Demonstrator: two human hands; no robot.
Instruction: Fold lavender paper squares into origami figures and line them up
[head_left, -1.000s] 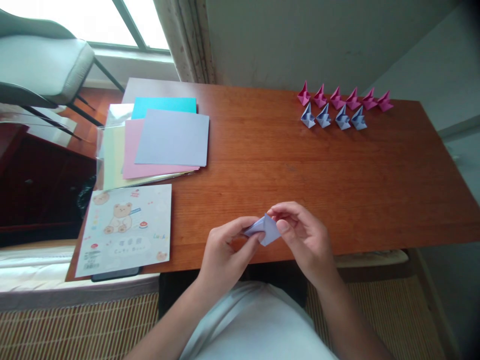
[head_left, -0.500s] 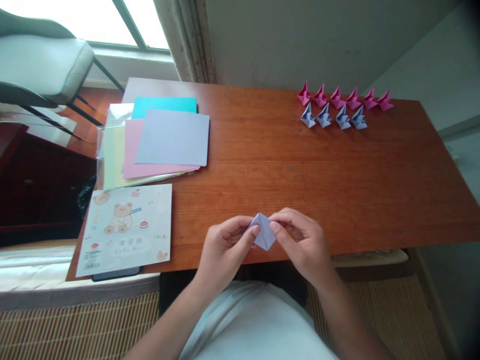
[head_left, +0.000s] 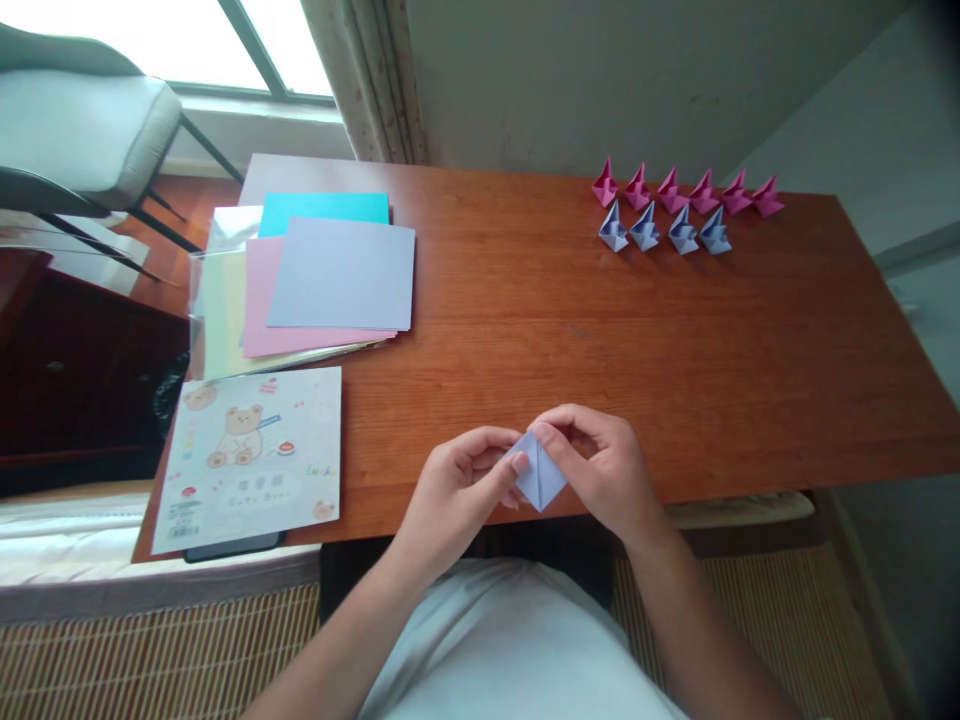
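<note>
A small folded piece of lavender paper (head_left: 541,480), diamond-shaped with a crease down its middle, is held between both hands above the front edge of the table. My left hand (head_left: 469,480) pinches its left corner between thumb and fingers. At the top right edge, my right hand (head_left: 596,460) grips the paper with thumb and forefinger near the upper point. The thumbs lie on the near face; the fingers behind the paper are partly hidden.
Folded pink paper figures (head_left: 703,192) form a row at the back right of the wooden table (head_left: 495,330), with lavender ones (head_left: 644,228) in front. Coloured sheets (head_left: 341,275) and a bear-printed pad (head_left: 251,460) lie at left. A chair (head_left: 82,120) stands beyond.
My right hand has shifted up and left to the paper's top point. The paper has turned slightly and moved a little right, its crease now nearly upright.
</note>
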